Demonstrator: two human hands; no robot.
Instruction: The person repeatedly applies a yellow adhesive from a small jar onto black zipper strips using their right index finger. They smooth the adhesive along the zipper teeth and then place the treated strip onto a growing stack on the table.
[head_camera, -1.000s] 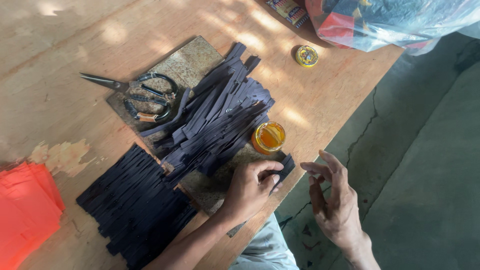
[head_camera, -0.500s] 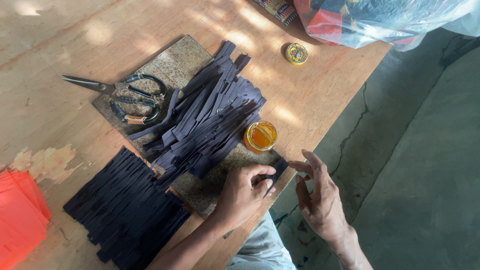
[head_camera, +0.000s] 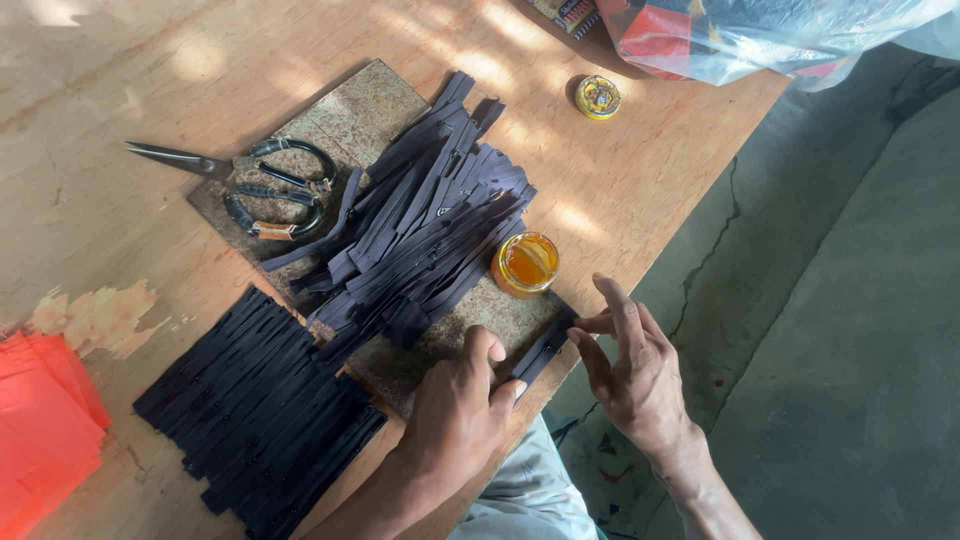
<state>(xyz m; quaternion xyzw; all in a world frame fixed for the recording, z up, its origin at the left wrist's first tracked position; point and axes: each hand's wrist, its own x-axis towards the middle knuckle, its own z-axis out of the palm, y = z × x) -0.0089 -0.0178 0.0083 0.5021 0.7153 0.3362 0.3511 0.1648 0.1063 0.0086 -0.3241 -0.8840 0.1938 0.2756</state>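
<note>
Item: dark strip (head_camera: 541, 349), lying at the desk (head_camera: 640, 180) edge on the stone slab (head_camera: 380, 110), beside the jar of amber glue (head_camera: 526, 264).

Change I log: both hands have closed in on it since a second ago. Left hand (head_camera: 460, 415) presses its near end; right hand (head_camera: 630, 375), grip half spread, fingertips touch the far end.

Loose pile (head_camera: 430, 230) untouched; flat stack (head_camera: 260, 410) alongside.

Dark strip (head_camera: 541, 350) flat on board's near corner
</note>
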